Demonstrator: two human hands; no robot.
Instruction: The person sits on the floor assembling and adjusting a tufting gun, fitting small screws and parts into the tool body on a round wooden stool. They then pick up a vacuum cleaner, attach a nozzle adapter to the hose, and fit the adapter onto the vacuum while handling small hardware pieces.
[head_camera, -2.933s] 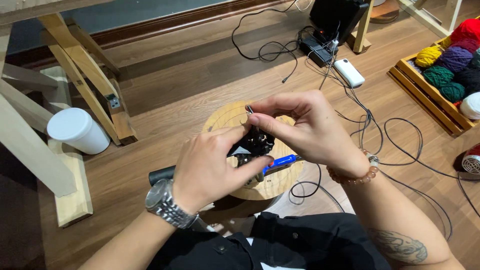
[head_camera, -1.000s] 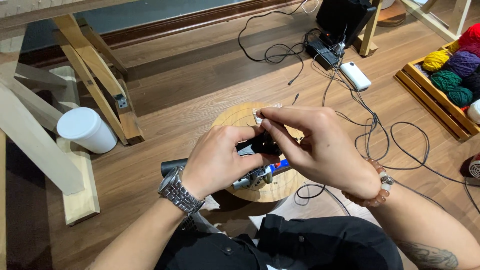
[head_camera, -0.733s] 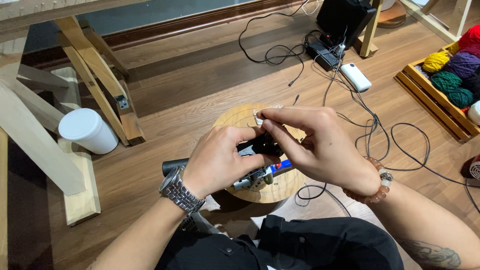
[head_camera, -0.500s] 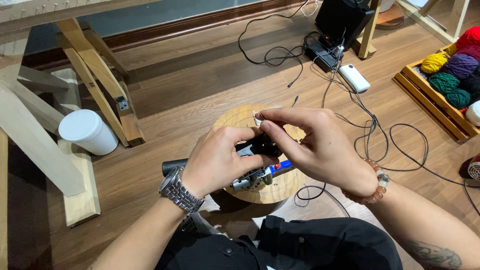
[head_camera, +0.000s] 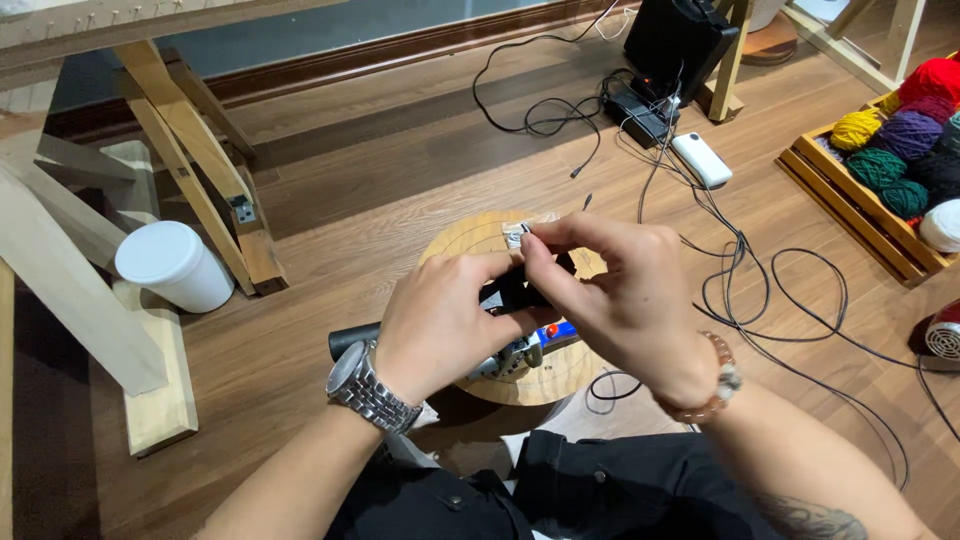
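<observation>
1. Warm wooden plank floor (head_camera: 400, 190) all around, and a pale timber frame (head_camera: 70, 250) standing far off to the left of the hands.
2. Just by that frame, a white lidded tub (head_camera: 172, 265) sits on the floor, well to the left of the left hand.
3. Now the left hand (head_camera: 440, 325), steel watch (head_camera: 368, 388) on the wrist: its fingers are curled tight around a black tool (head_camera: 510, 295), whose dark handle end (head_camera: 352, 340) pokes out to that hand's left.
4. Under both hands there's a round wooden disc (head_camera: 470, 240), and the tool is held right above it.
5. The right hand (head_camera: 620, 295) comes in from the other side, beaded bracelet (head_camera: 715, 385) at the wrist; thumb and forefinger are pinched shut on a small silvery piece (head_camera: 517, 237) at the top of the tool, touching the left hand's fingertips.
6. Just below the hands, a bit of blue and silver metal (head_camera: 535, 345) shows; what it belongs to, I can't tell.
7. Beyond the right hand, black cables (head_camera: 740, 290) loop over the floor, with a white box (head_camera: 701, 160) and a black unit (head_camera: 678, 40) farther back.
8. Far right of the right hand, a wooden tray (head_camera: 840, 215) holds yarn balls (head_camera: 878, 168) in yellow, purple, green and red.
</observation>
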